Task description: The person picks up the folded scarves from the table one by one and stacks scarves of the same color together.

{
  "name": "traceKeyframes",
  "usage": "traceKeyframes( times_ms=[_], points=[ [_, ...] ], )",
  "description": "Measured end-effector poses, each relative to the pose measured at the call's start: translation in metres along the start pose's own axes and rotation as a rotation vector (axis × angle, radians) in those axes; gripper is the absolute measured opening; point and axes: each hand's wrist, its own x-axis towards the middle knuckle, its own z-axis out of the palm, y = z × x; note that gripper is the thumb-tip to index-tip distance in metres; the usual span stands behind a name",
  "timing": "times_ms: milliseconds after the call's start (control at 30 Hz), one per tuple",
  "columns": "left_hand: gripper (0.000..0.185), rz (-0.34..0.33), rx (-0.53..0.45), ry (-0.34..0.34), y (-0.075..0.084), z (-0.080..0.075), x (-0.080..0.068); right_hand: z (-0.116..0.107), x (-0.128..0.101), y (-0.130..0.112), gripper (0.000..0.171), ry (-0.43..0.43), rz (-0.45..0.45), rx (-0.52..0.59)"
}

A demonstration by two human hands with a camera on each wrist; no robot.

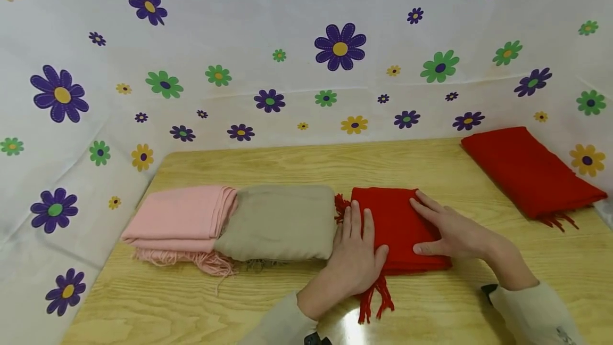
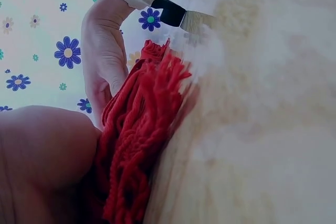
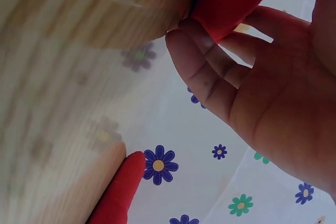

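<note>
A folded red scarf (image 1: pixel 392 228) lies on the table between both hands, with fringe (image 2: pixel 139 140) hanging out at its left side and front corner. My left hand (image 1: pixel 356 257) rests along its left edge, fingers extended and thumb on the cloth. On the opposite side, my right hand (image 1: pixel 450 230) touches the scarf's right edge, with fingertips at the far corner and the thumb on top. In the right wrist view, the right hand's fingers (image 3: pixel 202 80) reach to the red cloth at the tabletop. Just left of the left hand sits a folded beige scarf (image 1: pixel 282 222).
A folded pink scarf (image 1: pixel 179 217) with fringe lies at the left, against the beige one. Another folded red scarf (image 1: pixel 531 172) is angled at the back right of the wooden table (image 1: pixel 306 166). Flower-printed white cloth (image 1: pixel 287 25) hangs behind and at the sides.
</note>
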Motion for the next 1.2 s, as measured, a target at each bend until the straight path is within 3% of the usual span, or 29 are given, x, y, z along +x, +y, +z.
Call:
traceKeyframes(
  times_ms=[133, 333, 467, 600, 800, 1033, 1200],
  points=[
    [0.071, 0.005, -0.021, 0.005, 0.003, -0.002, 0.001, 0.001, -0.002, 0.001, 0.093, 0.019, 0.009, 0.029],
    [0.067, 0.052, 0.046, -0.04, 0.011, -0.01, -0.006, 0.004, -0.01, -0.004, 0.087, -0.014, 0.072, 0.077],
    [0.065, 0.096, 0.118, -0.111, 0.019, -0.024, -0.009, 0.0, -0.014, -0.006, 0.083, -0.027, 0.087, 0.087],
    [0.06, 0.182, 0.112, -0.198, 0.03, -0.044, -0.012, -0.009, -0.018, -0.004, 0.079, -0.027, 0.093, 0.064],
    [0.055, 0.28, -0.084, -0.255, 0.04, -0.071, -0.006, -0.035, -0.023, 0.018, 0.072, 0.085, 0.089, -0.019],
    [0.052, 0.227, -0.472, -0.304, 0.048, -0.084, 0.033, -0.081, -0.023, 0.069, 0.077, 0.173, 0.266, -0.107],
    [0.05, 0.19, -0.553, -0.284, 0.063, -0.094, 0.055, -0.096, -0.03, 0.097, 0.086, 0.192, 0.421, -0.151]
  ],
)
